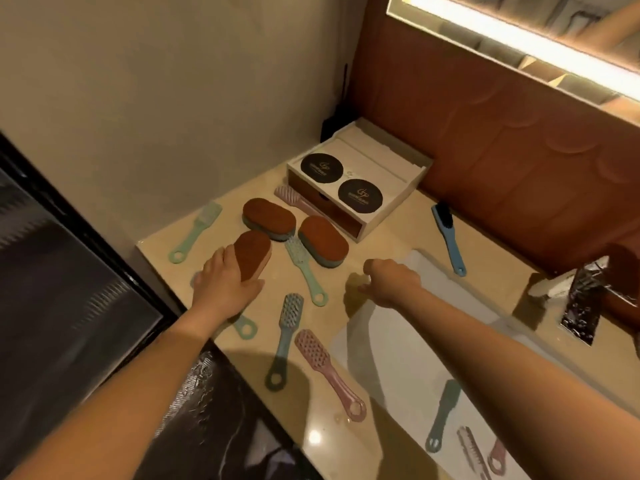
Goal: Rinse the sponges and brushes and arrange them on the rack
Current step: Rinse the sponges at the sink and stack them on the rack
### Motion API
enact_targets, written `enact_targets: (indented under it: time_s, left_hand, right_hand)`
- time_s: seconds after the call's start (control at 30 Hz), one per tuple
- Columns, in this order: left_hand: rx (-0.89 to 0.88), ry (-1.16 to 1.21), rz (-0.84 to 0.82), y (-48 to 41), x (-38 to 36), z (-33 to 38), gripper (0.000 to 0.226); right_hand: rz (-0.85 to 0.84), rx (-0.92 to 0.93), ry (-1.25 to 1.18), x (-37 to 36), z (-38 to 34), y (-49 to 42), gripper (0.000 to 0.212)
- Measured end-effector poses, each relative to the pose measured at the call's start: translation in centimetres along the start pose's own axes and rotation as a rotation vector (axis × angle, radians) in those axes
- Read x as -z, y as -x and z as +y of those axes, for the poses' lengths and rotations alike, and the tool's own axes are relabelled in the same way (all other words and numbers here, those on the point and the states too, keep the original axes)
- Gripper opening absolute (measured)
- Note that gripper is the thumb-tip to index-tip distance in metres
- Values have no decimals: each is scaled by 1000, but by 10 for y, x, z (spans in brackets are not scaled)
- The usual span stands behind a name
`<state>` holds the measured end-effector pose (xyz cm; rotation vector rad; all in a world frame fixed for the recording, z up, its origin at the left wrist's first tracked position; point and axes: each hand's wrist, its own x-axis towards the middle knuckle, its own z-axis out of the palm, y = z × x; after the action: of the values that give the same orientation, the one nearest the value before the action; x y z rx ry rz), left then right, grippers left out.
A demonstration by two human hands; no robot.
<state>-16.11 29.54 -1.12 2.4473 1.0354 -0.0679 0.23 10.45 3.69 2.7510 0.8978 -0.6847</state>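
1. Far left of the counter [346, 424]: one mint-green brush [194, 233] lies alone, handle ring toward the counter edge.
2. The left hand [225, 282] grips the near end of a brown-topped sponge [252, 254], thumb along its side. A green brush ring [244, 329] protrudes from under the wrist; its head is hidden.
3. Centre: two more sponges, the rear sponge [268, 218] and the right sponge [323, 240], lie just beside each other. A mint brush [304, 271] lies between them and the held sponge. Nearer the person lie a blue-grey brush [285, 337] and a pink brush [327, 368].
4. The right hand [391, 282] hovers at the sink [415, 358] rim with its fingers curled under; nothing shows in it. The hands are well apart.
5. Three brushes [443, 414] lie in the sink. No rack can be identified with certainty.

Hazards, as judged:
- Lifting the held sponge may drag the mint brush touching its side, or the brush under the wrist, off the counter edge.
- A grip on one end only may let a wet sponge slip into the sink.
- Carrying across the pink brush risks knocking it into the basin.
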Motion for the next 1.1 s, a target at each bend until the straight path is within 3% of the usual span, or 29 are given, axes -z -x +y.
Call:
enact_targets:
  time_s: [0.3,0.57,0.7,0.8,0.87,0.93,1.0,1.1]
  left_hand:
    - [104,-53,15,-40,-3,16,84]
    - [225,105,87,-45,0,20,66]
    - [189,300,114,-37,11,26,53]
    - [262,649,-4,-38,16,33,41]
    - [334,986,-119,-34,18,39,35]
    - [390,1202,-246,-26,19,50,32]
    - [396,1352,-379,-17,17,61,29]
    - [415,1514,-501,-2,15,85,25]
  right_hand:
    - [85,5,-165,-2,-33,-63,48]
    - [96,-1,-294,-9,-48,-89,96]
    - [148,-21,-296,-10,-52,-93,89]
    - [175,-22,-367,-6,-47,-92,71]
    - [157,-25,-591,-3,-41,-87,65]
    - [38,-94,-1017,5,-33,-70,62]
    - [-143,-150,-1397,12,-22,-48,54]
    - [-294,-139,-1732,14,2,-12,45]
